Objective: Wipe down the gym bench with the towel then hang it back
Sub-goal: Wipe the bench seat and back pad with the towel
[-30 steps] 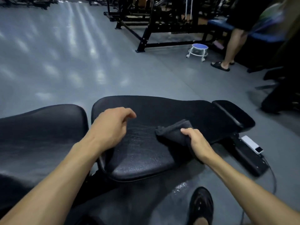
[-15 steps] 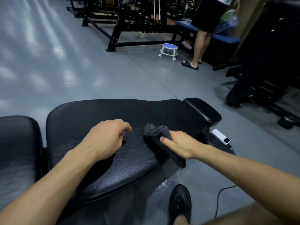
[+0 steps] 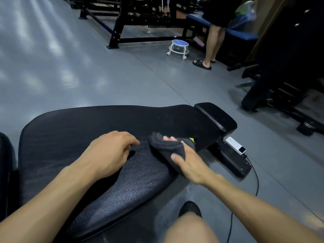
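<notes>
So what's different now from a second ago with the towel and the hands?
The right hand has slid the dark towel along the bench pad, from beside the near edge toward the narrow end, and the towel is more bunched. It still grips the towel. The left hand stays resting on the pad, holding nothing.

I see dim indoor light, with soft overhead glare patches on the grey floor (image 3: 52, 67) at upper left. Wide-angle bending curves the edges; the lower right corner is blurred.
</notes>
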The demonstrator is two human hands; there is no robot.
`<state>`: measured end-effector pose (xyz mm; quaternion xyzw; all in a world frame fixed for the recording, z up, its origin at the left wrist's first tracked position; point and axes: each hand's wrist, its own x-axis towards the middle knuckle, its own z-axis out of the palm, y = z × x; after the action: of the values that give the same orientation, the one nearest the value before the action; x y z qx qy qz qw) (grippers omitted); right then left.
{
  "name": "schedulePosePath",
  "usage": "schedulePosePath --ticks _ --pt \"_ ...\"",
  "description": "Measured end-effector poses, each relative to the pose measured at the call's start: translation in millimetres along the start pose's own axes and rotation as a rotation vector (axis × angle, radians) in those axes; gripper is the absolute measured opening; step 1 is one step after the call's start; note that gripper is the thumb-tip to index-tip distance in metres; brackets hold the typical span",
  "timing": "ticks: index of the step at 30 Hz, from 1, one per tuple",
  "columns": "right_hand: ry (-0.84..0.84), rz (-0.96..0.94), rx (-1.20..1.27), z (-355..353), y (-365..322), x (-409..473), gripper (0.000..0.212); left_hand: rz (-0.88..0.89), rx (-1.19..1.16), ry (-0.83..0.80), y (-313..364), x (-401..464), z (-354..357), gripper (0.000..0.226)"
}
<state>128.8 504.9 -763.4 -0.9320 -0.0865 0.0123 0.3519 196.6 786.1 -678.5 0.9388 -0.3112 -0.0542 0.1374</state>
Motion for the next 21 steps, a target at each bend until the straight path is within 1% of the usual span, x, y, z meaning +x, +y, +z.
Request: schedulePosePath --ticks 1,3,4,5,6,7,8,9,11,12,13,14,15,16,17,18,20,21 --pt "0.085 0.103 0.022 -7 11 12 0.055 0.002 0.005 -0.002 0 1 1 0.04" --pt "0.232 0.4 0.024 -21 21 35 0.047 0.009 0.021 -0.003 1 2 3 0.04" --pt "0.274 0.498 0.004 -20 21 43 0.048 0.012 0.026 0.003 0 1 4 0.039" --pt "0.28 0.523 -0.007 -13 17 46 0.054 0.014 0.029 0.008 0 1 5 0.039" --pt "0.27 0.487 -0.012 -2 9 41 0.062 0.023 0.034 0.01 -1 2 6 0.039" --pt "0.257 0.389 -0.012 12 2 29 0.068 0.034 0.04 0.013 -1 4 8 0.039" --pt "0.236 0.25 -0.009 22 -4 14 0.069 0.044 0.044 0.018 -2 6 10 0.039" --pt "0.192 0.14 0.004 28 -6 -3 0.066 0.054 0.049 0.024 -3 9 11 0.038" --pt "0.102 0.04 0.015 16 6 -14 0.058 0.069 0.054 0.032 -4 16 13 0.037" --pt "0.106 0.043 0.01 5 15 -7 0.055 0.072 0.057 0.031 -4 19 15 0.036" --pt "0.163 0.101 0.019 -5 24 4 0.052 0.071 0.064 0.026 -4 21 18 0.036" --pt "0.232 0.228 0.027 -15 30 20 0.05 0.063 0.071 0.016 -5 23 20 0.037" --pt "0.272 0.386 0.022 -21 34 36 0.049 0.05 0.076 0.0 -5 25 23 0.039" --pt "0.29 0.489 -0.007 -21 34 49 0.05 0.036 0.081 -0.017 -6 26 25 0.041" --pt "0.288 0.505 -0.04 -15 31 56 0.054 0.026 0.086 -0.028 -7 27 27 0.043" --pt "0.276 0.461 -0.057 -6 28 54 0.06 0.025 0.092 -0.032 -7 28 28 0.043" --pt "0.264 0.29 -0.027 13 21 31 0.067 0.033 0.101 -0.019 -8 32 29 0.043" --pt "0.245 0.224 0.002 17 20 16 0.066 0.033 0.105 -0.01 -9 34 29 0.043"
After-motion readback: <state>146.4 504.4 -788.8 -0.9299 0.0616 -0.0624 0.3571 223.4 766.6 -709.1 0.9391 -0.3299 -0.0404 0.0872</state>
